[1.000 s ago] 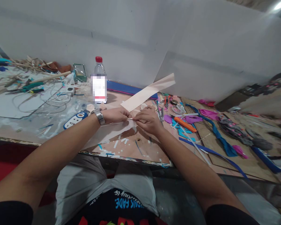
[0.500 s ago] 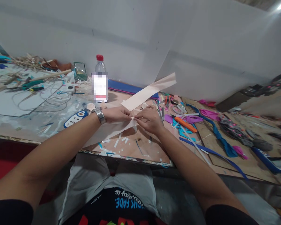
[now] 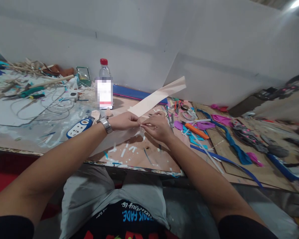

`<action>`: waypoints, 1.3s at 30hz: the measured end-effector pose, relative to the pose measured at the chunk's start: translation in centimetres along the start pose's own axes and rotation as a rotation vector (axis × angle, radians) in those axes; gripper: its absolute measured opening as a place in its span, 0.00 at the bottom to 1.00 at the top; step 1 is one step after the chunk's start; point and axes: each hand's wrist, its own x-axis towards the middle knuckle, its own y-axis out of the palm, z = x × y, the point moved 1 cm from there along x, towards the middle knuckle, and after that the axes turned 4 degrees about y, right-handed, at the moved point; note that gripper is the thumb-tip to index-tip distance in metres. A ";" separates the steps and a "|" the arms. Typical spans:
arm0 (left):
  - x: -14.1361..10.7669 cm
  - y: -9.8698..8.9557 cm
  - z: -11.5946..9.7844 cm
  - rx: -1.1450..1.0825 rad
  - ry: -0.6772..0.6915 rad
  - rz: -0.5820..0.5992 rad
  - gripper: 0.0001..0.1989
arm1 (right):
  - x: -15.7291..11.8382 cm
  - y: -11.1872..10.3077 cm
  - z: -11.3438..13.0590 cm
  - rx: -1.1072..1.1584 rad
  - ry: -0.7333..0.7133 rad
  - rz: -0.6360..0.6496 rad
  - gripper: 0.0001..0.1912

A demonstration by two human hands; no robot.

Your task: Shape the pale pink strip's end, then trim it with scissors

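Over the bench, my left hand [image 3: 127, 121], with a metal-band watch on its wrist, is closed in a pinch on a long cream strip [image 3: 159, 96], perhaps paper or cloth. The strip's wide free end slants up to the right, away from the hands. Close against it, my right hand [image 3: 159, 126] has thumb and forefinger pinched at the same spot, its other fingers curled. The bit between the fingertips is small and mostly hidden. A pale, thin sheet [image 3: 107, 142] spreads under my left wrist toward the bench's front edge.
A red-capped bottle [image 3: 105, 71] stands behind my left hand, near a blue-and-white power strip [image 3: 79, 128]. Rightward lie an orange utility knife [image 3: 196, 130], a blue ribbon [image 3: 229, 162] and coloured scraps. Pliers [image 3: 32, 92] and a cable lie left. Paper bits litter the front.
The pale curled piece below my fingertips has dropped mostly out of sight. Both hands keep their pinch, the right fingertips shifting slightly. The whole view has moved a little.
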 end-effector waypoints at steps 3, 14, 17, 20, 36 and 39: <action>0.0 -0.1 -0.4 0.077 0.023 -0.011 0.14 | -0.1 0.1 0.1 -0.005 0.033 0.006 0.09; -0.3 0.2 -1.3 0.314 0.138 -0.074 0.13 | 0.1 0.1 0.1 0.012 0.003 0.017 0.05; -0.4 0.2 -1.4 0.358 0.174 -0.081 0.12 | 0.0 0.1 0.1 0.011 0.021 0.014 0.06; -0.4 0.2 -1.5 0.411 0.197 -0.084 0.12 | 0.0 0.1 0.2 0.017 0.026 0.020 0.06; -0.3 0.9 -1.4 0.551 0.252 -0.093 0.14 | 0.2 0.2 0.4 0.051 0.077 0.121 0.06; -0.3 1.0 -1.4 0.542 0.243 -0.075 0.14 | 0.1 0.2 0.3 0.033 0.064 0.125 0.06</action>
